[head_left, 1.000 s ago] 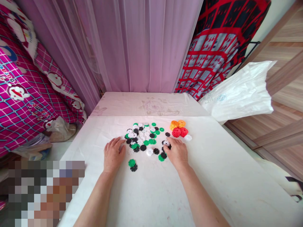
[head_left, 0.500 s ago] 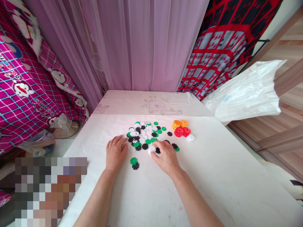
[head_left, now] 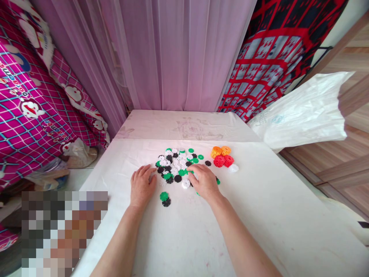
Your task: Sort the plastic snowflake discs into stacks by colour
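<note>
In the middle of the tabletop: we see a loose heap of small flat plastic snowflake discs in green, black and white (head_left: 176,163), spread flat on the white sheet-covered tabletop (head_left: 273,215).
Right hand: our right hand (head_left: 204,181) lies palm down on the near right edge of the heap, fingers bent and resting on the discs; a white disc (head_left: 186,183) sits just beside the thumb, and we cannot tell whether any piece is pinched under the fingers.
Left hand: our left hand (head_left: 142,184) rests flat on the tabletop at the near left edge of the heap, fingers spread a little and holding nothing, the fingertips just short of the nearest black discs.
Between the hands: a single green disc (head_left: 163,196) and a single black disc (head_left: 166,202) lie touching each other, apart from the heap and nearer to us.
Sorted cluster: to the right of the heap sit two orange disc bundles (head_left: 220,151), two red disc bundles (head_left: 223,161) just in front of them, and a white bundle (head_left: 233,168) at the right end.
Behind the tabletop: a sheer lilac curtain (head_left: 173,54) hangs down to its far edge.
Left side: a pink chequered cartoon-print quilt (head_left: 31,100) is piled up.
Right side: a red and black patterned cloth (head_left: 273,50) hangs, with a white plastic bag (head_left: 302,113) below it.
</note>
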`<state>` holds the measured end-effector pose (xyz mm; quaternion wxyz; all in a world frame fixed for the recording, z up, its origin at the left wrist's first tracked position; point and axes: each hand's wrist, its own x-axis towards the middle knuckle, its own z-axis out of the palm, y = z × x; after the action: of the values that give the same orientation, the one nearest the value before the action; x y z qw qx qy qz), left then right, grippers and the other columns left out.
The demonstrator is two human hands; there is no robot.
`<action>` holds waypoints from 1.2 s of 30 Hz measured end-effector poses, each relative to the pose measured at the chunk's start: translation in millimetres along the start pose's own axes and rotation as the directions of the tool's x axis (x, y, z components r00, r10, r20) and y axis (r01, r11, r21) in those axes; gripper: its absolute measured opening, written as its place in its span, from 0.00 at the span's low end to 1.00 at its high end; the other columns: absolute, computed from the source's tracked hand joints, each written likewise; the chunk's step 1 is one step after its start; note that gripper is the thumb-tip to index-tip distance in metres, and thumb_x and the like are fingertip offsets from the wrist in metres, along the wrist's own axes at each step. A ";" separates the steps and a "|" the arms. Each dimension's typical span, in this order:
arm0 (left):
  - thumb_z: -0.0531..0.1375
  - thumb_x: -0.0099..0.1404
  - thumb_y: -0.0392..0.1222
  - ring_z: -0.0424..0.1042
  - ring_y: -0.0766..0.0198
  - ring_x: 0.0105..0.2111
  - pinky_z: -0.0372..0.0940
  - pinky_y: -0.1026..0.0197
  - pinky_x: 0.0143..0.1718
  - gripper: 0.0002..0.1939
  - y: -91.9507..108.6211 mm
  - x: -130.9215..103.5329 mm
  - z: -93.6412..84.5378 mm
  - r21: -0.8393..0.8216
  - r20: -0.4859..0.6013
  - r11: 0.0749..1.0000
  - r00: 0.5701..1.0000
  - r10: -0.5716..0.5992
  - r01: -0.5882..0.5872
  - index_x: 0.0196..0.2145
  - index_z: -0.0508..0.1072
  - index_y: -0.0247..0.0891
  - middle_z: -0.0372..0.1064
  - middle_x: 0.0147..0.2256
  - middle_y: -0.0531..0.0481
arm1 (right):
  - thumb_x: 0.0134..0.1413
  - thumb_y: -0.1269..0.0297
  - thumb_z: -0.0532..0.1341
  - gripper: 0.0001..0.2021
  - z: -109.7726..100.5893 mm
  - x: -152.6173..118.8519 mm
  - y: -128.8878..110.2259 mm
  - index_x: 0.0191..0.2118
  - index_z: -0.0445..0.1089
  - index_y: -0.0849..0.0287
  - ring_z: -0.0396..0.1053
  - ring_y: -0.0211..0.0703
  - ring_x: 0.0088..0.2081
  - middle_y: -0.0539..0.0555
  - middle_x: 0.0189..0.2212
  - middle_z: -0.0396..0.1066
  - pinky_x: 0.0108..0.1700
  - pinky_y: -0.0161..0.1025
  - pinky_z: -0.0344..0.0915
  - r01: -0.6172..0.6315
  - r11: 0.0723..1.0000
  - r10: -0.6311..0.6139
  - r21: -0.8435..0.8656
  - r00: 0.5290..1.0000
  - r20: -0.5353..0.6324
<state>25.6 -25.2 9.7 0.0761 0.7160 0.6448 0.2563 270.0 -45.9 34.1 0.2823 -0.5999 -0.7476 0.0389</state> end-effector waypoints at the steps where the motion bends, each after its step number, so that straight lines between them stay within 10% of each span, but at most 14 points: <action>1: 0.53 0.66 0.42 0.64 0.49 0.60 0.55 0.41 0.62 0.17 -0.1 0.1 -0.2 -0.001 0.003 1.000 1.000 0.000 0.000 0.48 0.77 0.45 0.71 0.57 0.46 | 0.58 0.71 0.58 0.11 1.8 7.8 2.1 0.42 0.76 0.53 0.71 0.44 0.45 0.52 0.43 0.77 0.49 0.40 0.64 0.017 1.000 -0.017 -0.010 1.000 0.018; 14: 0.52 0.67 0.43 0.64 0.49 0.61 0.54 0.41 0.63 0.17 1.2 0.4 -0.9 0.000 0.018 1.000 1.000 -0.021 0.021 0.48 0.76 0.45 0.71 0.56 0.47 | 0.52 0.75 0.62 0.09 1.6 18.7 26.1 0.31 0.77 0.54 0.71 0.45 0.46 0.52 0.43 0.78 0.52 0.42 0.64 -0.096 0.991 0.109 -0.094 0.985 0.135; 26: 0.53 0.67 0.42 0.63 0.50 0.61 0.54 0.41 0.63 0.17 1.9 0.9 -2.6 0.005 0.037 1.000 0.999 -0.029 0.029 0.49 0.76 0.45 0.70 0.57 0.48 | 0.53 0.67 0.63 0.11 10.5 40.3 7.5 0.43 0.74 0.56 0.69 0.50 0.48 0.57 0.42 0.77 0.49 0.44 0.61 -0.088 0.982 0.130 -0.165 0.956 0.264; 36: 0.52 0.67 0.42 0.63 0.50 0.61 0.54 0.41 0.63 0.17 1.5 0.0 -1.3 0.009 0.024 1.000 1.000 -0.017 0.017 0.49 0.76 0.45 0.71 0.57 0.48 | 0.48 0.67 0.63 0.10 -20.5 -0.2 1.1 0.39 0.69 0.53 0.71 0.44 0.41 0.50 0.38 0.76 0.45 0.40 0.63 -0.162 0.970 0.147 0.181 0.985 0.093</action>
<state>26.3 -25.7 11.4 0.0828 0.7139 0.6511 0.2441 280.5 -51.5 50.7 0.3040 -0.6252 -0.7020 0.1547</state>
